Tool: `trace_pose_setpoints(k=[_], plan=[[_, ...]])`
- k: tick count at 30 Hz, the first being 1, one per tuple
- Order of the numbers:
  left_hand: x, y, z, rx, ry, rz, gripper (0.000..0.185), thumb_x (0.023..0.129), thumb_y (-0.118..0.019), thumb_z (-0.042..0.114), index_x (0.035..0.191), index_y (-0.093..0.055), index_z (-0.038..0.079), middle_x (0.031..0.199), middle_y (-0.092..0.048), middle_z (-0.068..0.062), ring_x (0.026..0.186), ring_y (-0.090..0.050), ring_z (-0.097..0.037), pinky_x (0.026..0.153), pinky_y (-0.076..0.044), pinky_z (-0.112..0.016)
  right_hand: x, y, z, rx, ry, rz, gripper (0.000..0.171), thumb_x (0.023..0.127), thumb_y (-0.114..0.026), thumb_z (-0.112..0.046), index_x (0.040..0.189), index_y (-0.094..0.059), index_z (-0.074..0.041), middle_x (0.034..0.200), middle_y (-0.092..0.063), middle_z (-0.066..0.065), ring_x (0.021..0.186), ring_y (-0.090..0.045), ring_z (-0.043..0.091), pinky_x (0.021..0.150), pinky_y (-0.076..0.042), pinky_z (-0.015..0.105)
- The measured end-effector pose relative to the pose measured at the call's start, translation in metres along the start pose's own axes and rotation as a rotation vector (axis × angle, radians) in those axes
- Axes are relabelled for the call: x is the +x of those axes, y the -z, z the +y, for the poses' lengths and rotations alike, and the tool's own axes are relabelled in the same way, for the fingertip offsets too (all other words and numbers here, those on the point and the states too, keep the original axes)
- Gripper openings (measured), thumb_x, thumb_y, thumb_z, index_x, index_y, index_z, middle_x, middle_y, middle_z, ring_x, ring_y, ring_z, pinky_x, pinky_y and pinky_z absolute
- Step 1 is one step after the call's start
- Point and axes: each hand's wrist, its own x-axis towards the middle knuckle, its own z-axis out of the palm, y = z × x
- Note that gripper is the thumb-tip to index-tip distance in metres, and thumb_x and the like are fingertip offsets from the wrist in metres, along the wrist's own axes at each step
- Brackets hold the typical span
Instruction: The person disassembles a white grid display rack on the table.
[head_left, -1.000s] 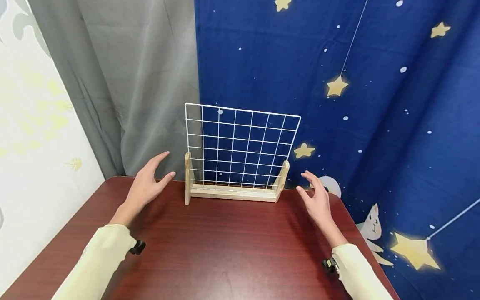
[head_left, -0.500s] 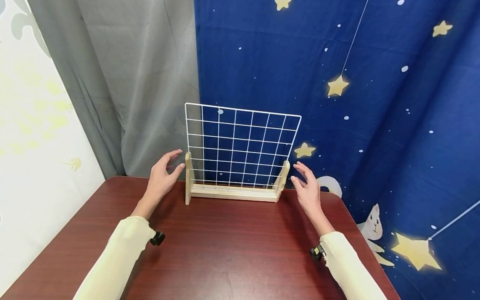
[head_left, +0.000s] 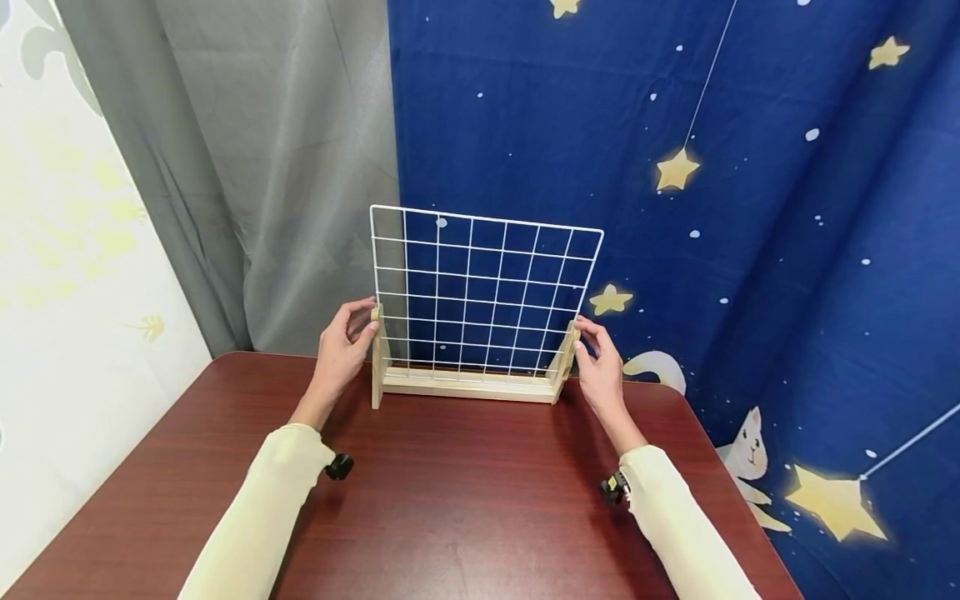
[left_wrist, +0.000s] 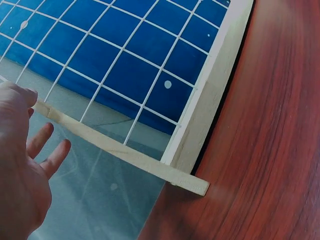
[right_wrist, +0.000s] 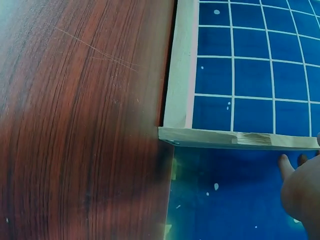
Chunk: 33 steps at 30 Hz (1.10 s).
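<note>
A white wire grid panel [head_left: 472, 217] stands upright in a pale wooden stand, whose base bar [head_left: 468, 387] lies along the back of the table. My left hand [head_left: 339, 354] pinches the top of the stand's left side post [head_left: 377, 371] between thumb and forefinger. The left wrist view has its other fingers [left_wrist: 59, 157] spread beside the wood. On the opposite side, my right hand [head_left: 602, 371] grips the upper end of the right side post [head_left: 564, 371] with thumb and fingers. The right wrist view cuts off much of this hand [right_wrist: 302, 190].
The dark red-brown table [head_left: 450, 500] extends toward me, its back edge close behind the stand. A grey curtain [head_left: 300, 167] and a blue curtain [head_left: 525, 108] with stars hang behind it. A pale patterned panel [head_left: 75, 292] borders the left side.
Both hands have moved inward, the left one rightward and the right one leftward, and have taken hold of the side posts. The stand and grid have stayed in place.
</note>
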Motion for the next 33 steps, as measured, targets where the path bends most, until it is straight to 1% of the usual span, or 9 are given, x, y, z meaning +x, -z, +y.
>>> trace_pose_setpoints(k=[4,9,13,16,19,23,26,28,33], plan=[[0.0,-0.003,-0.004,-0.032,-0.012,0.001,0.038,0.091,-0.059,-0.001,0.128,-0.051,-0.003,0.14,-0.052,-0.02,0.129,-0.051,-0.038,0.097,-0.051,-0.03,0.0,-0.003,0.003,-0.024,0.006,0.022,0.032,0.092,-0.053,0.007,0.124,-0.056,0.004,0.141,-0.053,0.014,0.128,-0.053,0.031,0.094,-0.052,0.041],[0.001,-0.004,-0.01,-0.039,-0.044,0.003,0.037,0.091,-0.056,-0.006,0.127,-0.048,-0.006,0.139,-0.052,-0.02,0.128,-0.052,-0.038,0.098,-0.05,-0.033,0.002,-0.005,0.006,-0.049,0.019,0.044,0.031,0.093,-0.053,0.007,0.123,-0.057,0.003,0.14,-0.055,0.012,0.127,-0.054,0.03,0.094,-0.052,0.037],[0.002,-0.005,-0.012,0.005,-0.07,-0.006,0.034,0.092,-0.055,-0.005,0.125,-0.047,-0.008,0.138,-0.052,-0.019,0.127,-0.054,-0.037,0.098,-0.05,-0.031,0.002,-0.006,0.009,-0.054,0.033,0.06,0.031,0.092,-0.054,0.007,0.123,-0.057,0.002,0.138,-0.056,0.012,0.125,-0.056,0.029,0.093,-0.054,0.034],[0.002,-0.005,-0.012,0.048,-0.086,-0.013,0.031,0.092,-0.055,-0.005,0.123,-0.049,-0.008,0.137,-0.053,-0.019,0.125,-0.055,-0.036,0.096,-0.052,-0.03,0.003,-0.006,0.012,-0.038,0.051,0.067,0.031,0.091,-0.055,0.008,0.122,-0.058,0.002,0.136,-0.058,0.014,0.123,-0.057,0.031,0.091,-0.054,0.038],[0.002,-0.004,-0.01,0.079,-0.104,-0.017,0.03,0.092,-0.055,-0.005,0.121,-0.05,-0.008,0.135,-0.053,-0.019,0.123,-0.056,-0.035,0.094,-0.053,-0.032,0.004,-0.006,0.013,-0.027,0.072,0.067,0.031,0.091,-0.056,0.008,0.121,-0.058,0.003,0.134,-0.059,0.017,0.122,-0.058,0.033,0.091,-0.054,0.04],[0.002,-0.003,-0.007,0.103,-0.125,-0.018,0.028,0.091,-0.055,-0.007,0.119,-0.051,-0.009,0.133,-0.054,-0.022,0.122,-0.057,-0.038,0.091,-0.054,-0.035,0.004,-0.006,0.014,-0.023,0.085,0.062,0.031,0.091,-0.056,0.009,0.121,-0.058,0.005,0.133,-0.058,0.019,0.121,-0.058,0.034,0.091,-0.055,0.035],[0.002,-0.002,-0.005,0.125,-0.127,-0.024,0.028,0.09,-0.056,-0.006,0.118,-0.052,-0.009,0.132,-0.054,-0.023,0.121,-0.057,-0.038,0.089,-0.055,-0.033,0.003,-0.005,0.014,-0.021,0.092,0.063,0.031,0.09,-0.056,0.009,0.121,-0.058,0.005,0.133,-0.058,0.019,0.12,-0.059,0.035,0.089,-0.055,0.035],[0.001,-0.001,-0.003,0.146,-0.122,-0.027,0.028,0.091,-0.057,-0.005,0.118,-0.053,-0.007,0.132,-0.055,-0.02,0.122,-0.057,-0.036,0.088,-0.056,-0.033,0.003,-0.005,0.015,-0.019,0.099,0.067,0.03,0.09,-0.056,0.009,0.12,-0.058,0.005,0.132,-0.058,0.019,0.119,-0.059,0.036,0.089,-0.056,0.036],[-0.003,0.002,-0.001,0.186,-0.12,-0.025,0.028,0.091,-0.058,-0.003,0.118,-0.054,-0.005,0.132,-0.056,-0.015,0.123,-0.058,-0.029,0.087,-0.055,-0.04,0.001,-0.006,0.013,-0.02,0.112,0.057,0.03,0.091,-0.055,0.009,0.12,-0.057,0.006,0.132,-0.058,0.02,0.119,-0.059,0.037,0.091,-0.055,0.03]])
